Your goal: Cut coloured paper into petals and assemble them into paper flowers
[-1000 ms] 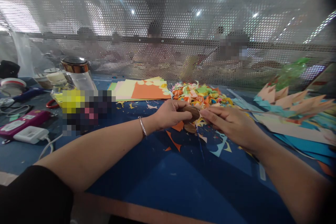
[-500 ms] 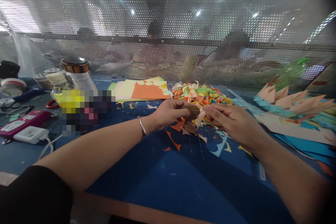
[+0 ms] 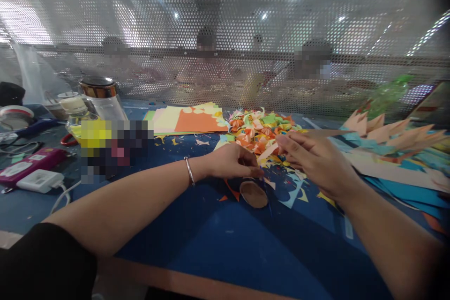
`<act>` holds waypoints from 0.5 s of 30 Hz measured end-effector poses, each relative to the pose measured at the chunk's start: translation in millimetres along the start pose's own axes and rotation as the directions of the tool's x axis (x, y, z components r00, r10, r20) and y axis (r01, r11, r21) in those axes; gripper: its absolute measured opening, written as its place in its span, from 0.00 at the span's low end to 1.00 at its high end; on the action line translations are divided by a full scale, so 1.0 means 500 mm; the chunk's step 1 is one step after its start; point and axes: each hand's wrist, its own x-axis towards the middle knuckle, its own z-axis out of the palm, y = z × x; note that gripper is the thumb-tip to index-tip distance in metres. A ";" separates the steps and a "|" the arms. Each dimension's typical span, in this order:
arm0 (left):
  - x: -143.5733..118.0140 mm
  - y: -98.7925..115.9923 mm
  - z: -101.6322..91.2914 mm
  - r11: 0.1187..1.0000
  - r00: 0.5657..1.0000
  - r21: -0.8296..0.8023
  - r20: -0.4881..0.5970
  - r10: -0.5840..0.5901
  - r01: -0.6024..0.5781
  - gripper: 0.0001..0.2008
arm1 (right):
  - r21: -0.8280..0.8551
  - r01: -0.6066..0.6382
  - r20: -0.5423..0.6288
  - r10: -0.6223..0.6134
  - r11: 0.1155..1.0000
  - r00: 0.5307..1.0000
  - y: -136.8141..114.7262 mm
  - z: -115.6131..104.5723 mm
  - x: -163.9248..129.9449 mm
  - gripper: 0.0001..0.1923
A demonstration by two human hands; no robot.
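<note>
L hand (image 3: 232, 163) fingers pinched on brown punch (image 3: 253, 192); R hand (image 3: 309, 161) pinches pale paper strip (image 3: 269, 151).
Risk: strip may tear or slip w/ loose grip.

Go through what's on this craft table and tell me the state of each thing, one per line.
left hand: resting on the table, fingertips on a brown disc
brown disc: lying on the mat
right hand: raised, pinching a pale paper strip
pale paper strip: held, tilted
jar: upright, lid on
paper sheets: stacked flat
</note>
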 end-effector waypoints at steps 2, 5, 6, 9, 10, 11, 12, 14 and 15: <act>0.002 -0.004 0.001 0.985 0.990 0.172 -0.138 0.019 0.005 0.14 | 0.011 -0.013 -0.033 0.014 1.000 0.999 0.002 0.000 -0.001 0.31; 0.005 -0.010 0.011 0.930 0.953 0.362 -0.253 0.169 -0.068 0.10 | 0.032 -0.029 -0.037 0.030 0.999 0.999 0.000 0.002 -0.002 0.31; 0.007 -0.012 0.015 0.911 0.945 0.400 -0.248 0.212 -0.099 0.11 | 0.038 -0.032 -0.026 0.033 0.999 0.999 -0.004 0.003 -0.002 0.32; 0.014 -0.016 0.031 0.877 0.949 0.454 -0.177 0.260 -0.155 0.20 | 0.050 -0.042 0.005 0.042 0.998 0.999 -0.017 0.007 -0.003 0.34; 0.017 -0.017 0.035 0.873 0.951 0.457 -0.157 0.266 -0.169 0.22 | 0.049 -0.043 0.015 0.042 0.998 0.999 -0.021 0.009 -0.004 0.34; 0.019 -0.018 0.038 0.874 0.951 0.452 -0.151 0.271 -0.177 0.24 | 0.046 -0.040 0.019 0.039 0.998 0.999 -0.023 0.010 -0.004 0.34; 0.022 -0.019 0.039 0.881 0.948 0.440 -0.165 0.272 -0.176 0.25 | 0.042 -0.036 0.020 0.035 0.998 0.999 -0.024 0.011 -0.005 0.34; 0.026 -0.021 0.036 0.921 0.938 0.367 -0.256 0.234 -0.129 0.26 | 0.036 -0.030 0.017 0.029 0.999 0.999 -0.018 0.012 -0.007 0.32; 0.028 -0.023 0.033 0.951 0.928 0.297 -0.326 0.181 -0.081 0.26 | 0.034 -0.026 0.008 0.026 0.999 1.000 -0.013 0.012 -0.007 0.31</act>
